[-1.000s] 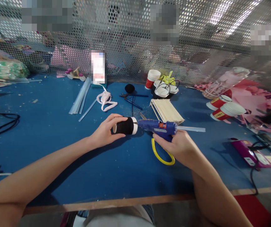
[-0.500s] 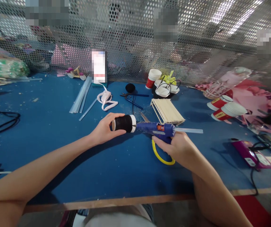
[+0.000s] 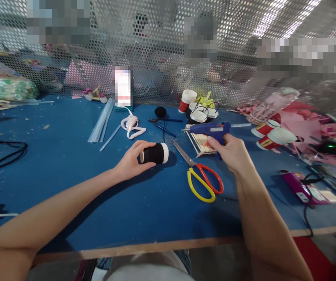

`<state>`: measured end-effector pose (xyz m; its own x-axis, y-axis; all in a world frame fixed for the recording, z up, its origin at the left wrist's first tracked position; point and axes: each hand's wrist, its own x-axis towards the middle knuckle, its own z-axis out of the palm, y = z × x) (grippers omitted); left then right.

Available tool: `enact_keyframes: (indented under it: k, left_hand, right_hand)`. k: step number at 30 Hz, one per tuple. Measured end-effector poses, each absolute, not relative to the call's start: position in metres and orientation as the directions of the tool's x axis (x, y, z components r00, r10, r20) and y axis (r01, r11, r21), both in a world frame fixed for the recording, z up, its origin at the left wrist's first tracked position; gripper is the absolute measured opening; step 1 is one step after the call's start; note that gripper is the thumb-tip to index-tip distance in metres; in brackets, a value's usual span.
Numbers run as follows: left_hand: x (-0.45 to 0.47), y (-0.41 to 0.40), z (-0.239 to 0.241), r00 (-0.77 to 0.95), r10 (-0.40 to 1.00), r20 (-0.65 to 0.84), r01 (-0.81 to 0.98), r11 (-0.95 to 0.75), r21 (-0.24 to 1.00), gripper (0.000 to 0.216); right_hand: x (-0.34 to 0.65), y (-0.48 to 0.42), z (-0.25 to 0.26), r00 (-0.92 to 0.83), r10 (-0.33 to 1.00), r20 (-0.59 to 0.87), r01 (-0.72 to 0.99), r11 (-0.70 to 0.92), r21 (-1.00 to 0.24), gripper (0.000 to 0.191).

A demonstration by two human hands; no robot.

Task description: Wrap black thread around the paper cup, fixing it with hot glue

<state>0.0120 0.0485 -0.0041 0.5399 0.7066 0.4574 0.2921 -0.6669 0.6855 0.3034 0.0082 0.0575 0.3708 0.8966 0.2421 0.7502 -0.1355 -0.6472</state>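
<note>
A paper cup wrapped in black yarn (image 3: 154, 153), white at its rim, lies on its side in my left hand (image 3: 133, 159), whose fingers and thumb close round it. My right hand (image 3: 229, 150) grips a blue glue gun (image 3: 207, 128) with a clear glue stick out of its back, nozzle pointing left. The gun hovers over or in front of a small rack of pale wooden sticks (image 3: 199, 142) and partly hides it. Scissors (image 3: 201, 175) with one yellow and one red handle lie open between my hands. A black yarn strand runs back toward a black ball (image 3: 160, 112).
Blue-handled pliers (image 3: 168, 125), white ribbon (image 3: 131, 125) and clear glue sticks (image 3: 101, 121) lie behind my left hand. A phone (image 3: 123, 86) leans against the mesh. Red-and-white cups (image 3: 276, 138) and a purple power strip (image 3: 304, 189) sit at right.
My right hand has lifted the glue gun away from the cup's rim, back and to the right, uncovering the scissors. My left hand still holds the cup in about the same place.
</note>
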Motion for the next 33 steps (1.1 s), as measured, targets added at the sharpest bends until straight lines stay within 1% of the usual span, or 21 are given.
enact_keyframes:
  k: [2,3,4,7,9,11,12,13,14,15,16,17,18,20,21,23,25,27,29,33]
  left_hand:
    - [0.012,0.049,-0.003,0.542,0.701,0.464,0.304,-0.678,0.669,0.053]
    - [0.012,0.049,-0.003,0.540,0.701,0.466,0.311,-0.681,0.663,0.053]
    - [0.012,0.049,-0.003,0.537,0.701,0.469,0.316,-0.683,0.659,0.053]
    - [0.012,0.048,-0.003,0.534,0.698,0.478,0.319,-0.689,0.651,0.054]
    - [0.012,0.047,-0.003,0.538,0.691,0.483,0.318,-0.697,0.643,0.053]
    - [0.012,0.046,-0.002,0.553,0.681,0.481,0.316,-0.705,0.635,0.053]
    - [0.011,0.046,-0.001,0.565,0.673,0.478,0.310,-0.710,0.632,0.053]
    - [0.011,0.045,0.000,0.582,0.659,0.476,0.300,-0.719,0.627,0.053]
    - [0.011,0.044,0.001,0.602,0.639,0.479,0.283,-0.732,0.620,0.053]
    - [0.011,0.043,0.002,0.625,0.613,0.484,0.261,-0.747,0.611,0.053]
    - [0.011,0.041,0.002,0.647,0.584,0.491,0.232,-0.764,0.602,0.052]
    - [0.011,0.039,0.003,0.668,0.553,0.498,0.204,-0.780,0.592,0.052]
    - [0.011,0.038,0.004,0.687,0.525,0.503,0.179,-0.793,0.582,0.051]
    - [0.012,0.034,0.005,0.721,0.475,0.505,0.150,-0.818,0.555,0.049]
    - [0.012,0.032,0.005,0.738,0.451,0.503,0.147,-0.834,0.532,0.048]
    - [0.013,0.030,0.006,0.768,0.402,0.498,0.148,-0.869,0.472,0.046]
    - [0.013,0.029,0.006,0.783,0.364,0.505,0.152,-0.898,0.413,0.044]
    - [0.014,0.029,0.006,0.776,0.353,0.523,0.159,-0.911,0.380,0.043]
    - [0.014,0.029,0.007,0.769,0.355,0.532,0.160,-0.912,0.377,0.043]
    - [0.014,0.028,0.008,0.793,0.356,0.494,0.141,-0.897,0.419,0.043]
  right_hand:
    - [0.317,0.025,0.054,0.392,0.889,0.237,0.862,-0.266,-0.431,0.045]
    - [0.323,0.032,0.052,0.391,0.890,0.233,0.889,-0.300,-0.345,0.046]
    - [0.327,0.038,0.050,0.397,0.889,0.229,0.900,-0.329,-0.286,0.046]
    - [0.332,0.046,0.045,0.414,0.890,0.194,0.905,-0.378,-0.198,0.048]
    - [0.329,0.046,0.044,0.427,0.880,0.206,0.904,-0.408,-0.127,0.048]
    - [0.319,0.042,0.047,0.391,0.867,0.309,0.919,-0.387,-0.076,0.044]
    - [0.311,0.039,0.050,0.339,0.866,0.369,0.939,-0.333,-0.082,0.041]
    - [0.302,0.035,0.054,0.269,0.872,0.408,0.963,-0.242,-0.118,0.039]
    - [0.291,0.032,0.057,0.180,0.897,0.403,0.976,-0.112,-0.185,0.038]
    - [0.280,0.028,0.061,0.089,0.930,0.357,0.955,0.022,-0.296,0.039]
    - [0.268,0.025,0.063,0.003,0.963,0.270,0.897,0.116,-0.426,0.042]
    - [0.257,0.022,0.064,-0.073,0.983,0.170,0.827,0.155,-0.541,0.045]
    - [0.247,0.021,0.064,-0.124,0.989,0.074,0.767,0.143,-0.625,0.050]
    - [0.232,0.020,0.062,-0.254,0.961,-0.104,0.654,0.091,-0.751,0.059]
    - [0.227,0.020,0.060,-0.301,0.941,-0.156,0.606,0.062,-0.793,0.061]
    - [0.220,0.021,0.057,-0.350,0.915,-0.201,0.522,0.012,-0.853,0.061]
    - [0.216,0.022,0.054,-0.363,0.912,-0.189,0.455,-0.003,-0.890,0.056]
    - [0.213,0.020,0.052,-0.361,0.921,-0.146,0.402,0.012,-0.915,0.045]
    - [0.212,0.017,0.049,-0.317,0.945,-0.083,0.351,0.036,-0.936,0.036]
    - [0.213,0.014,0.043,-0.212,0.977,-0.032,0.263,0.025,-0.964,0.028]
